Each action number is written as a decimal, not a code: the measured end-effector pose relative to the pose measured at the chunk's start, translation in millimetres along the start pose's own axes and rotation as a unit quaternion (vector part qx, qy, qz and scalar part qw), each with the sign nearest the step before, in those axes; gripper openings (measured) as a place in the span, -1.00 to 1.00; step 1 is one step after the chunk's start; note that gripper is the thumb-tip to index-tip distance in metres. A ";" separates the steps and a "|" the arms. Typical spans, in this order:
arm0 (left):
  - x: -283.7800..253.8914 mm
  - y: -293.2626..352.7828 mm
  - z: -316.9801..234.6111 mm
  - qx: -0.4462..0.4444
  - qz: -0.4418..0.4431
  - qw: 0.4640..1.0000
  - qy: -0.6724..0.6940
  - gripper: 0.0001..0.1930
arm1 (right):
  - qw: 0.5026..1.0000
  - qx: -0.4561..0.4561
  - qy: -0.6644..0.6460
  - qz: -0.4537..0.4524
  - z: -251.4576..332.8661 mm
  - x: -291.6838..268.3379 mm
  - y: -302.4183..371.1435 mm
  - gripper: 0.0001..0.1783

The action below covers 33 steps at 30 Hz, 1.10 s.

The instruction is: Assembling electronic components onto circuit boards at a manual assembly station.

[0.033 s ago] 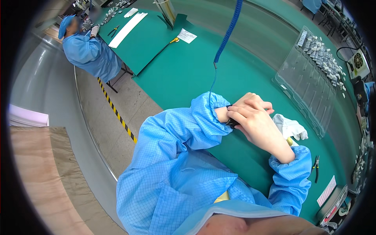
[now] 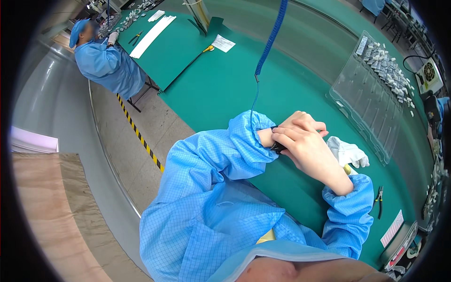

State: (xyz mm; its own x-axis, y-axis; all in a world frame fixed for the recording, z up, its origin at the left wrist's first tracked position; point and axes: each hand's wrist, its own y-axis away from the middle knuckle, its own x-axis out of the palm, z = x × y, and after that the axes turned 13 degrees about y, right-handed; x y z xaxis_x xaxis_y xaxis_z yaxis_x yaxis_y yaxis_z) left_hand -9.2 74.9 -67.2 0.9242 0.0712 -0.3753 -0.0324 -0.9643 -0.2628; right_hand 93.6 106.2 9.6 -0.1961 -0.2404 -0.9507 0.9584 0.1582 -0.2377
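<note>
My left hand [image 2: 303, 118] is held out over the green table mat, its visible fingers curled in and nothing showing between them. Around its wrist sits a black wrist strap [image 2: 278, 146]. A thin blue cord [image 2: 255, 101] runs from the strap area up to a coiled blue cable [image 2: 271, 44]. My right hand [image 2: 312, 152] lies across the left one, its fingers closed on the strap; it covers part of the left hand. Just beyond my right wrist lie white gloves [image 2: 346, 152] on the mat.
A clear plastic tray [image 2: 364, 105] lies at the right, with many small grey-white parts [image 2: 387, 68] at its far end. Pliers [image 2: 379, 203] and a scale-like device [image 2: 398, 245] are near right. A co-worker [image 2: 105, 61] in blue sits far left. A paper slip [image 2: 223, 43] lies on the mat.
</note>
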 end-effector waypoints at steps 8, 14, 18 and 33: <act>2.9 -2.1 3.5 0.092 -0.051 0.994 -0.024 -0.85 | 0.998 0.021 -0.020 -0.052 11.7 -20.7 1.0 -0.48; -0.9 0.4 -5.5 0.055 -0.038 0.996 -0.050 -0.85 | 0.766 -0.108 -0.633 0.036 41.3 -47.0 10.7 -0.59; -0.6 -0.8 -7.3 0.045 -0.029 0.998 -0.038 -0.84 | 0.664 -0.112 -0.738 0.050 64.5 -43.0 24.8 -0.72; -0.5 -2.0 -3.4 0.069 -0.025 0.997 -0.033 -0.89 | 0.700 -0.102 -0.707 -0.027 54.3 -36.8 20.3 -0.92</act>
State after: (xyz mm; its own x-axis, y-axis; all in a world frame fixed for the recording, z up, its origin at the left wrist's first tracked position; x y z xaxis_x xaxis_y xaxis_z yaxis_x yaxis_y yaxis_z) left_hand -8.4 76.0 -63.4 0.8988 0.1394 -0.4155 -0.0433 -0.9151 -0.4008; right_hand 131.6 66.3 50.7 0.3089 -0.9352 0.1731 0.8795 0.2116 -0.4263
